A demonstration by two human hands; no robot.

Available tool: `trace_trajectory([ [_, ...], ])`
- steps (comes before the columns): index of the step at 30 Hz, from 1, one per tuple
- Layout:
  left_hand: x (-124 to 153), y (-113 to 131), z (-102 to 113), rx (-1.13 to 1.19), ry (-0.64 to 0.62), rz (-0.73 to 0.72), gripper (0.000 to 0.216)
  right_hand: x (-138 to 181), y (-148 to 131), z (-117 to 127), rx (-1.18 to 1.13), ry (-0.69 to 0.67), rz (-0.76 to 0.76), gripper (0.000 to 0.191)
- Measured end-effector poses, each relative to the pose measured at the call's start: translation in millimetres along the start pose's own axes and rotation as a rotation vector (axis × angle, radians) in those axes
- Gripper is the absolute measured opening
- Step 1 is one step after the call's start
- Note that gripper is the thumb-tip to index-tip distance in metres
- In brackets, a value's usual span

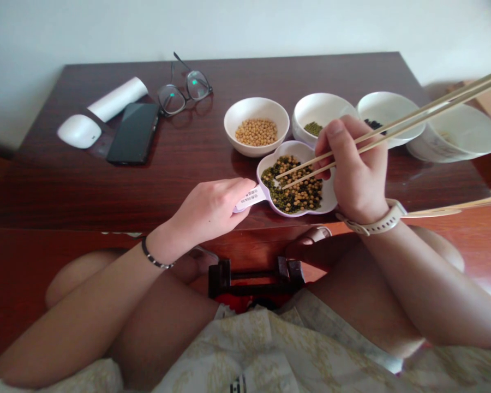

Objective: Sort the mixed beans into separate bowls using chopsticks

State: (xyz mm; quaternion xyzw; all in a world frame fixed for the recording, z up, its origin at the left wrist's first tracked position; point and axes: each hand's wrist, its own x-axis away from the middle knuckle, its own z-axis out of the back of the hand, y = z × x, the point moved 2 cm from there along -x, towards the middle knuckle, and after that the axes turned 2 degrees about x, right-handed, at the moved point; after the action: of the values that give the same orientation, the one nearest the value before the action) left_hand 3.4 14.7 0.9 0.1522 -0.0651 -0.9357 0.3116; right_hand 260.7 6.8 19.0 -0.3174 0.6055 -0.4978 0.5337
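- Surface (196, 155): dark brown with a wood grain, set against a pale wall.
- Rounded white object (79, 131): at the left, just beside the phone.
- White cylinder (118, 99): lies aslant, just behind the phone.
- Phone (133, 134): black, screen dark.
- Glasses (172, 100): dark-rimmed, at the phone's upper right corner, with green glints on the lenses and the arms folded out towards the wall.
- Left hand (210, 204): of the two hands, this one is closed round the dish's handle, which bears a label (249, 198) with printed characters too small to read. A dark bracelet (155, 257) circles the wrist.
- First bowl (257, 108): white, with yellow beans (256, 132) in the bottom; it stands just behind the dish.
- Dish (330, 190): white with a lilac edge and a lobed outline, near the front edge of the surface. Yellow, green and black beans lie mixed in it.
- Second bowl (323, 103): white, holding green beans (313, 129), partly hidden by the right hand.
- Right hand (354, 169): grips the chopsticks, fingers curled; a pale watch strap (376, 221) is on the wrist.
- Chopsticks (393, 134): tips slightly apart at the left part of the mix; whether they touch a bean, I cannot tell.
- Third bowl (387, 103): white, black beans (374, 125) inside.
- Fourth bowl (468, 131): farthest right, crossed by the chopsticks in view, its pale contents blurred.
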Motion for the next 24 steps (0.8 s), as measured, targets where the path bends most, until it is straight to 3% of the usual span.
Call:
trace_trajectory([
  [24,0.2,-0.1,-0.6,0.002,-0.004,0.006,0.028,-0.7,-3.3,-1.2,0.070,-0.029,0.089,0.047],
])
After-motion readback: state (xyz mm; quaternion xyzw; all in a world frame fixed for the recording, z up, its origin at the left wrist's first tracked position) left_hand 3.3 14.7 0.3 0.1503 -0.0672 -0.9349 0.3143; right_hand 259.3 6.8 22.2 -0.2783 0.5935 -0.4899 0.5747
